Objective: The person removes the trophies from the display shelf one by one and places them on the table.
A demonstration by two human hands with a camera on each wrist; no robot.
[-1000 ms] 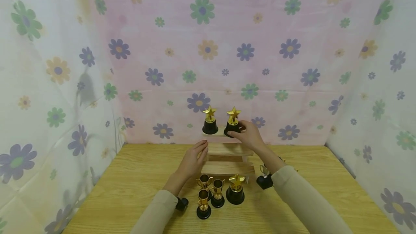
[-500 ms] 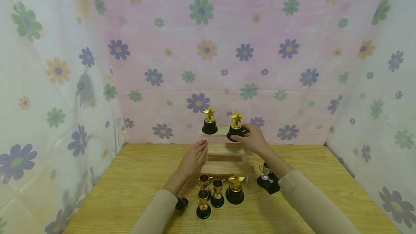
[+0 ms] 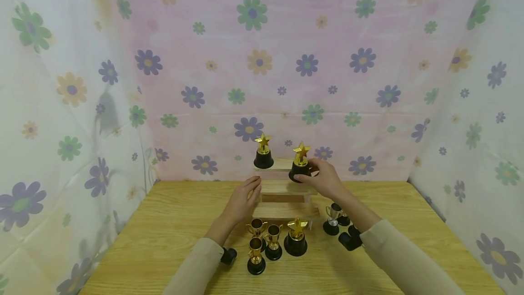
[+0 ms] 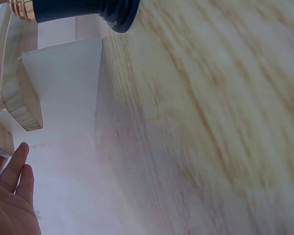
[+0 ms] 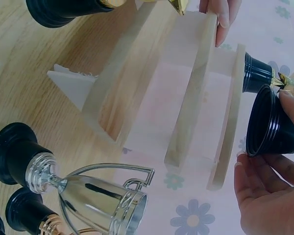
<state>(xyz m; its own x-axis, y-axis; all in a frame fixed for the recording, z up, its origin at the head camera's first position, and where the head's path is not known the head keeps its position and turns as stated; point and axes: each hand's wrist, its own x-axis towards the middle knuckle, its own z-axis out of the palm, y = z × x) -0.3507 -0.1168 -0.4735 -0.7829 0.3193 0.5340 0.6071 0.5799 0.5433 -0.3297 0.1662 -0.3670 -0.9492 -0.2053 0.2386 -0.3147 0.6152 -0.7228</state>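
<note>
My right hand [image 3: 325, 179] holds a gold star trophy [image 3: 300, 160] by its black base, thumb on one side and fingers on the other. In the right wrist view the hollow underside of this trophy [image 5: 267, 122] shows, clear of the top plank. My left hand [image 3: 241, 201] rests at the left end of the wooden step rack [image 3: 282, 186], fingers fairly straight against the middle plank. A second star trophy [image 3: 264, 154] stands upright on the left of the top plank. In the left wrist view the left hand's fingers [image 4: 19, 161] lie beside the plank ends.
Several small gold cup trophies [image 3: 273, 242] and a star trophy [image 3: 296, 238] stand on the wooden table [image 3: 184, 217] before the rack. A silver cup trophy [image 3: 332, 217] stands to the right, with others partly hidden by the right arm. Flowered cloth [image 3: 262, 94] surrounds the table.
My right hand has moved the star trophy to the right and toward me, off the top plank. The silver cup has come into fuller view. My left hand stays put.
</note>
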